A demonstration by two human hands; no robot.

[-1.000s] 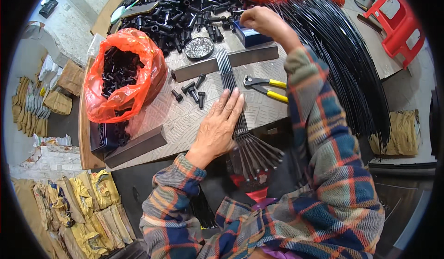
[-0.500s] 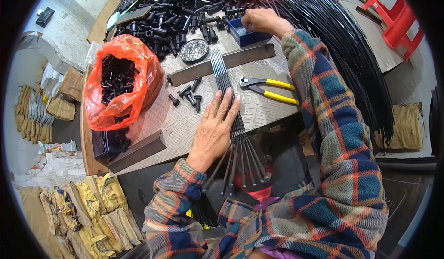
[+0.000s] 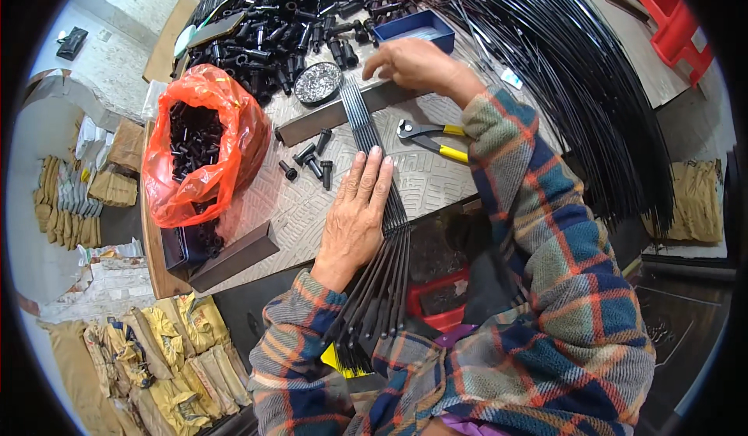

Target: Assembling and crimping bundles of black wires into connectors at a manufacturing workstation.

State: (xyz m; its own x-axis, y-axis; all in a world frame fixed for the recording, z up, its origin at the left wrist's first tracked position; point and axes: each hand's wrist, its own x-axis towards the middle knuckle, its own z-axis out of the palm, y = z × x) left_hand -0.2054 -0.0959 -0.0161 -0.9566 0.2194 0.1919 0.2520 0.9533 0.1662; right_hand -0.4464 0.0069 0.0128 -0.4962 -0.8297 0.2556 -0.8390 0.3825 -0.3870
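Note:
Several thin black metal rods [image 3: 396,196] lie side by side, their pale upper ends across a dark metal bar [image 3: 315,122] and their lower ends fanning past the table edge toward my lap. My left hand [image 3: 354,214] rests flat on them, fingers stretched out. Over the right part of the bar, beside the rod ends, is my right hand [image 3: 421,66], fingers bent downward and close together; whatever they hold is hidden. Just behind it stands a blue open box [image 3: 444,40] with pale contents. A round dish [image 3: 319,83] of small silvery bits sits left of the rod ends.
Yellow-handled pincers [image 3: 427,136] lie right of the rods, several black bolts [image 3: 309,155] left. A red plastic bag [image 3: 249,136] of black parts stands farther left. Black sleeve-like parts [image 3: 273,46] heap at the back; a long black rod bundle [image 3: 576,77] lies right.
My right hand has left the blue box and come nearer, toward the rod ends. My left hand stays on the rods, whose lower ends have swung left and drawn closer together.

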